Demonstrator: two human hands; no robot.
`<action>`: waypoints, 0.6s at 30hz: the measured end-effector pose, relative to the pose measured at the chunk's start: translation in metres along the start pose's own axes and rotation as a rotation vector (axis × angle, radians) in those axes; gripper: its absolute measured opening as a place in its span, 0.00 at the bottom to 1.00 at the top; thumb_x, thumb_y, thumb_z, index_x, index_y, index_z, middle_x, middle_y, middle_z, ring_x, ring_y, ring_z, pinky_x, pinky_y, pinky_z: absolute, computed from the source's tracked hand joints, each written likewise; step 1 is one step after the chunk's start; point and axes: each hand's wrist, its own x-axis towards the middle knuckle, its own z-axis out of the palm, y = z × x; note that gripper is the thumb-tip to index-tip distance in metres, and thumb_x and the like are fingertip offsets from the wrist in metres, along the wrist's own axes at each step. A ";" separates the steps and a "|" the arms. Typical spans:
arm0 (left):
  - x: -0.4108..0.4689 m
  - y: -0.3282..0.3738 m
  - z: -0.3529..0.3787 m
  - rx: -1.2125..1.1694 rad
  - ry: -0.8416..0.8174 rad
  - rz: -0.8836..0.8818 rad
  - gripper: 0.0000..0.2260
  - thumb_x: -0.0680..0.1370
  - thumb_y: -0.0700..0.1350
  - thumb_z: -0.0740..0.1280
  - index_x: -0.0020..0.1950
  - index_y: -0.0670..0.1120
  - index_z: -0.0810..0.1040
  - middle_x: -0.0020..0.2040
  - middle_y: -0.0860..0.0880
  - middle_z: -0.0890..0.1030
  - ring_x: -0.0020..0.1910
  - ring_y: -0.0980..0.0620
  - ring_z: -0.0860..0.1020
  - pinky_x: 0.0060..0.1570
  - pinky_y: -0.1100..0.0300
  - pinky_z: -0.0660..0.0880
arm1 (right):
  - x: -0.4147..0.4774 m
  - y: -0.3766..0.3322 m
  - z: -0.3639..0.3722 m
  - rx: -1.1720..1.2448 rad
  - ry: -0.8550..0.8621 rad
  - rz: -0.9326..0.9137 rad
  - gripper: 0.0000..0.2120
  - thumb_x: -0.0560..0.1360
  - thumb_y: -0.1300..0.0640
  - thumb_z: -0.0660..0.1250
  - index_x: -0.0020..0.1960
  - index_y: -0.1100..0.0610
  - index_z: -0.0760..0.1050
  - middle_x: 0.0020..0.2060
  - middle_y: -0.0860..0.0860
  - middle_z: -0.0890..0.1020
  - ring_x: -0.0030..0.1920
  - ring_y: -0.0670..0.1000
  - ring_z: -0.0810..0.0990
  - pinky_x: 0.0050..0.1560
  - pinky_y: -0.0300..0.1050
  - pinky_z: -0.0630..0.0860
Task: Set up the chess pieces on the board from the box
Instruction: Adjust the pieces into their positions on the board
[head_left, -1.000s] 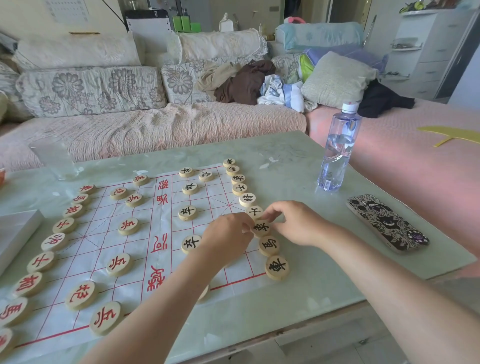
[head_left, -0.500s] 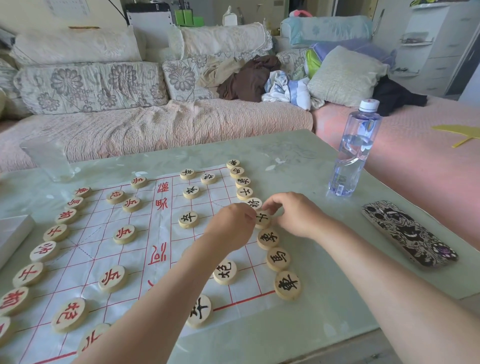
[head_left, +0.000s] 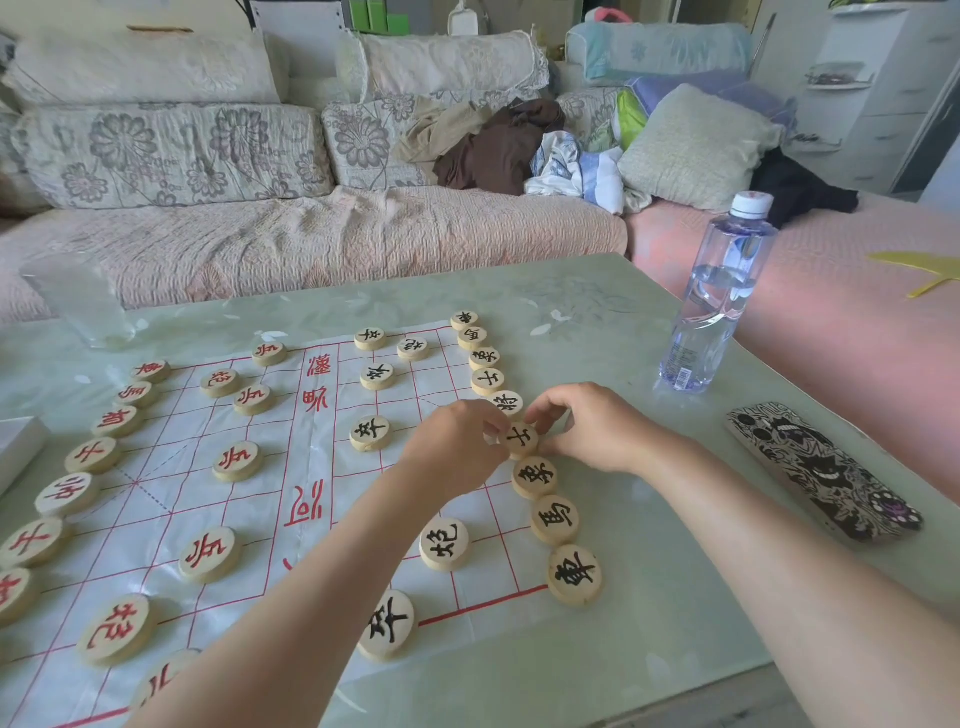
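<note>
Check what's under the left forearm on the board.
The paper board with red lines runs under the left forearm; whether a piece lies beneath is hidden. Left hand and right hand pinch one black-lettered piece.

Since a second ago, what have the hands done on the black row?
Both hands left the third black-lettered wooden disc from the near end and moved one place farther away; the left hand and right hand now pinch the fourth disc. The other discs, the clear plastic water bottle and the patterned phone stayed put.
</note>
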 end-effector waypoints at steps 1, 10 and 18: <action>0.000 0.000 0.000 0.007 0.010 0.002 0.11 0.73 0.46 0.71 0.54 0.53 0.80 0.53 0.57 0.81 0.48 0.52 0.79 0.49 0.57 0.77 | 0.000 0.000 0.000 0.004 -0.001 0.003 0.15 0.68 0.58 0.78 0.49 0.43 0.80 0.45 0.42 0.82 0.32 0.30 0.73 0.36 0.30 0.66; 0.000 -0.003 -0.003 0.017 0.015 0.020 0.14 0.72 0.49 0.72 0.57 0.55 0.78 0.52 0.58 0.79 0.46 0.53 0.76 0.49 0.56 0.76 | 0.004 0.000 -0.002 0.003 -0.010 -0.001 0.19 0.70 0.64 0.73 0.48 0.40 0.79 0.48 0.41 0.82 0.31 0.33 0.74 0.34 0.30 0.69; 0.022 -0.014 -0.013 0.052 0.049 -0.065 0.16 0.77 0.47 0.65 0.65 0.52 0.72 0.58 0.54 0.78 0.56 0.50 0.76 0.55 0.52 0.75 | 0.031 0.000 0.007 -0.015 0.147 0.032 0.17 0.75 0.62 0.68 0.56 0.42 0.77 0.55 0.41 0.79 0.51 0.45 0.77 0.56 0.43 0.73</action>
